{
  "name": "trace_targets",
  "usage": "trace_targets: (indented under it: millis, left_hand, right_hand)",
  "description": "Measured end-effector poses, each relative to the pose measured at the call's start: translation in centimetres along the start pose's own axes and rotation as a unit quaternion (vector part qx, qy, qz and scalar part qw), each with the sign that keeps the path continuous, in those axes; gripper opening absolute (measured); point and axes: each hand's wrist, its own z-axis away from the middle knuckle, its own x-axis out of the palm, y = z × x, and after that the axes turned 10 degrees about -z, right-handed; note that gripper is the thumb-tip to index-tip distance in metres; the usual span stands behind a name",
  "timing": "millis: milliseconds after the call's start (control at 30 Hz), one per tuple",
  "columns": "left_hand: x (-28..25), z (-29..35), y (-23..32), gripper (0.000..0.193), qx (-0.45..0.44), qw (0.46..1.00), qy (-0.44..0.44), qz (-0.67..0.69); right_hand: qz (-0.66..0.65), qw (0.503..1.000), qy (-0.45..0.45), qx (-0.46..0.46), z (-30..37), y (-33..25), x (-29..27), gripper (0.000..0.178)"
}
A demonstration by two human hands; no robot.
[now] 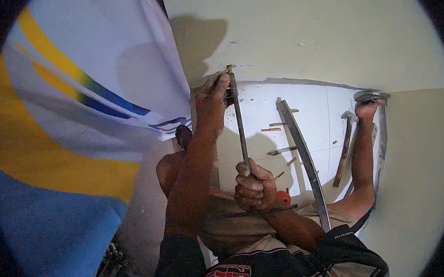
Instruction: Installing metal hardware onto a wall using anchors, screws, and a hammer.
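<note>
You are holding a long, thin, dark metal rod point(239, 122) almost upright against the pale cream wall point(317, 26), its top end meeting the wall at the upper edge of a white tiled floor area point(314, 107) seen beyond. Your left hand point(212, 101) is gripping the rod just below its top, fingers and thumb pressed together around it. Your right hand point(254, 186) is clenching the lower part of the rod in a closed fist, fingers wrapped fully around the shaft.

Just to the right of the rod, a long curved grey metal bar point(304, 159) is leaning across the tiled area. Several short wooden pegs point(276, 127) are lying scattered on the tiles between rod and bar. Further right, another person's bare foot point(368, 108) is pressing against the wall edge, and a wooden-handled tool point(345, 148) is resting beside that leg. A small red object point(284, 196) is showing behind your right fist; I cannot tell what it is. A large white, yellow and blue cloth banner point(78, 122) is hanging at your left, well apart from the rod.
</note>
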Motion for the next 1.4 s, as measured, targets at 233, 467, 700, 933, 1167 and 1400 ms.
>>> trace_targets:
  millis: [233,467,700,933,1167,1400]
  left_hand:
    - [0.0,0.5,0.4,0.027,0.035,0.998,0.025,-0.051]
    - [0.0,0.1,0.2,0.027,0.061,0.990,0.049,-0.113]
    - [-0.1,0.6,0.0,0.028,0.036,0.997,0.040,-0.052]
    - [-0.8,8.3,0.2,0.041,0.074,0.954,-0.039,-0.287]
    - [0.5,19.3,-5.5,0.050,0.073,0.936,0.054,-0.339]
    - [4.1,17.3,-11.9,0.049,0.006,0.988,0.056,-0.143]
  right_hand:
    - [-0.002,0.999,0.030,-0.020,-0.5,1.2,1.1,0.042]
    - [0.041,0.998,0.037,-0.029,-1.0,0.4,0.5,0.043]
    - [0.302,0.914,0.240,-0.124,-1.9,1.3,1.9,0.046]
    - [0.351,0.888,0.264,-0.138,-1.8,1.2,1.7,0.046]
    - [0.416,0.867,0.196,-0.191,-1.4,-0.2,-1.0,0.044]
    - [0.538,0.616,0.356,-0.452,-2.1,2.2,-2.4,0.028]
